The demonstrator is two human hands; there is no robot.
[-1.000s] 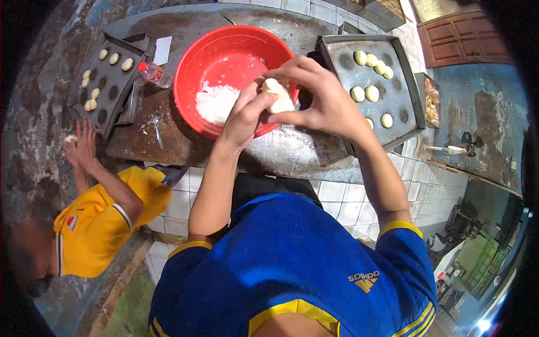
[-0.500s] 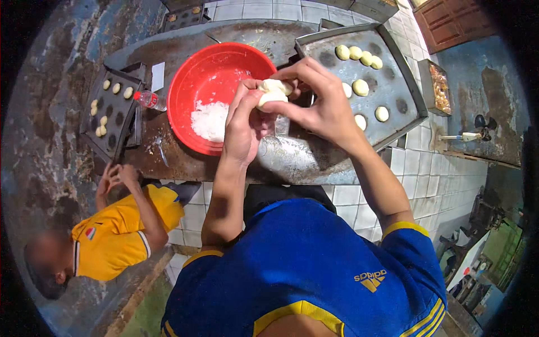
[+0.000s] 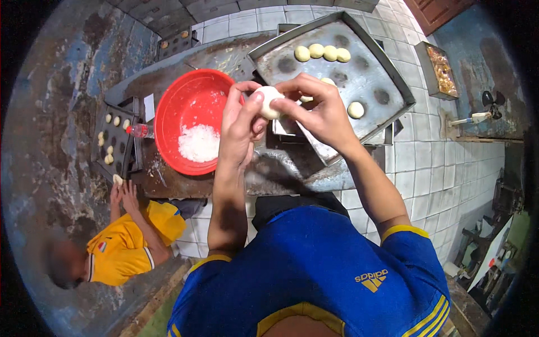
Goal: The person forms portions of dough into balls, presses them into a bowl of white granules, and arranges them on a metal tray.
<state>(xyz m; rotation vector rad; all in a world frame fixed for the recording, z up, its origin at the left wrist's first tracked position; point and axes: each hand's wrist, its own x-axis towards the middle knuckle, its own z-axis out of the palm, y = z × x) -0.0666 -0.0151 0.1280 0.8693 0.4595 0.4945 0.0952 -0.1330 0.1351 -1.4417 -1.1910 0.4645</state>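
A pale, rounded piece of dough [image 3: 269, 103] is held up over the table between the basin and the tray. Around its left side curl the fingers of my left hand [image 3: 238, 123], thumb on top. My right hand [image 3: 319, 112] pinches the opposite side with thumb and fingertips, and its fingers partly cover the dough. Just left of my hands stands a red plastic basin [image 3: 166, 157] with white, shredded or crumbly filling [image 3: 199, 142] in it. Beyond my right hand lies a dark metal tray [image 3: 362, 84] bearing several dough balls [image 3: 316, 51], some hidden behind that hand.
At the left, a person in yellow [image 3: 120, 247] handles a pale piece by another tray [image 3: 119, 140] of dough balls. A red-capped plastic bottle [image 3: 140, 131] stands beside the basin. Far right are a metal box [image 3: 438, 70] of orange-brown contents and a small fan [image 3: 491, 105].
The dough, folded with two lobes before, now looks like one smooth round piece between my hands. My view has shifted, so the basin and right tray appear farther left. The co-worker's hands are nearer their tray.
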